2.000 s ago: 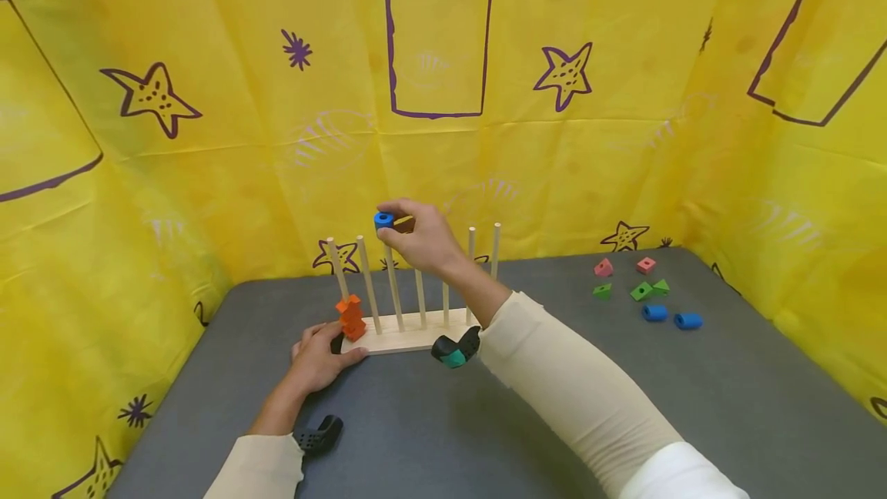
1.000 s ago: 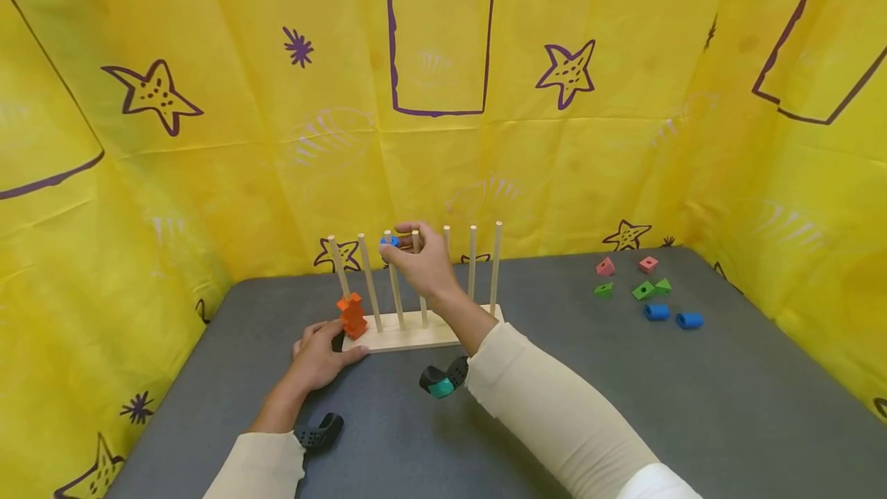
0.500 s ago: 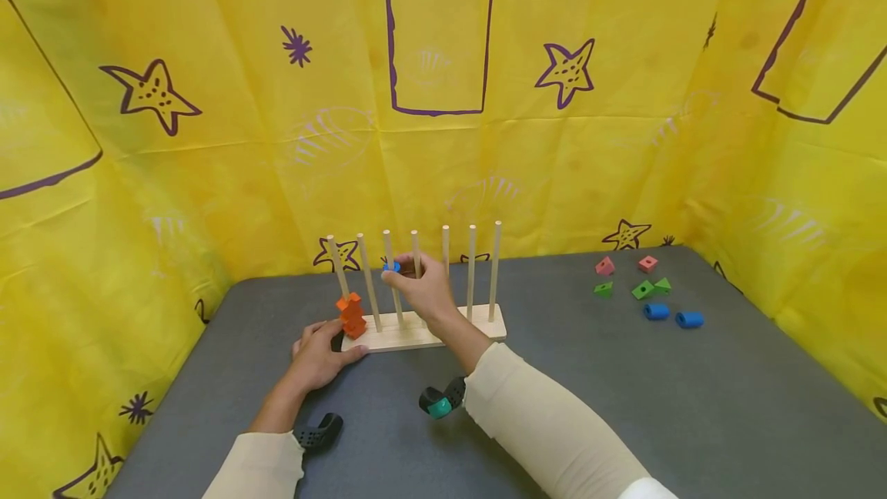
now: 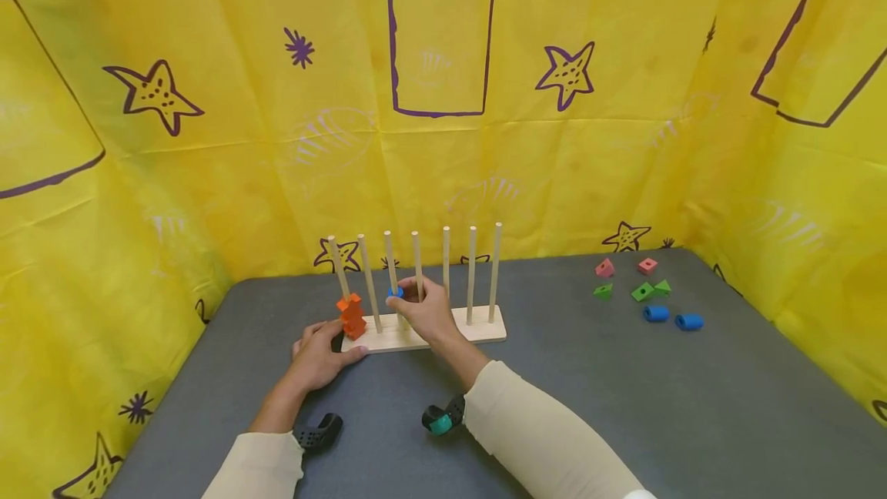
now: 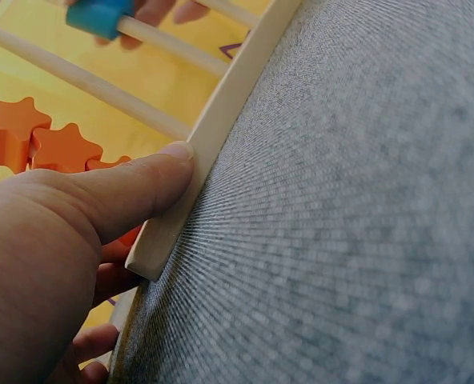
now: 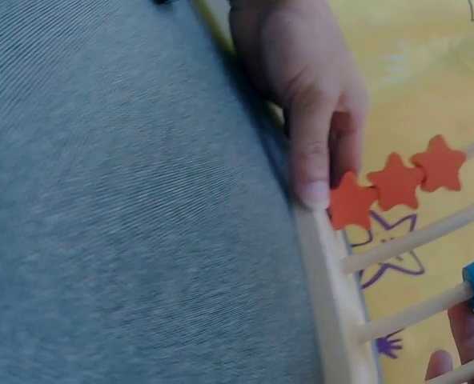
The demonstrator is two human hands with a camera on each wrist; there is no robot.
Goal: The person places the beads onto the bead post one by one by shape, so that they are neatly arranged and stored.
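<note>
A wooden peg rack (image 4: pixel 489 332) with a row of upright pegs stands on the table. My left hand (image 4: pixel 319 359) grips the rack's left end, thumb on the front edge and fingers round behind, as the left wrist view also shows. On the third peg from the left, a blue cylinder bead (image 4: pixel 395 293) sits partway down, well above the base. Thumb and fingers of my right hand (image 4: pixel 431 314) pinch this bead. Three orange star beads (image 6: pixel 395 182) are stacked on the leftmost peg, beside my left hand.
To the right on the grey table (image 4: pixel 589 391) lie two blue cylinder beads (image 4: pixel 655 314), several green triangular beads (image 4: pixel 643 292) and two pink beads (image 4: pixel 604 268). A yellow patterned cloth (image 4: pixel 443 168) walls in the back and sides.
My right hand has brought the blue cylinder bead from above the third peg onto it and slid it downward. The left hand has stayed on the rack's end.
</note>
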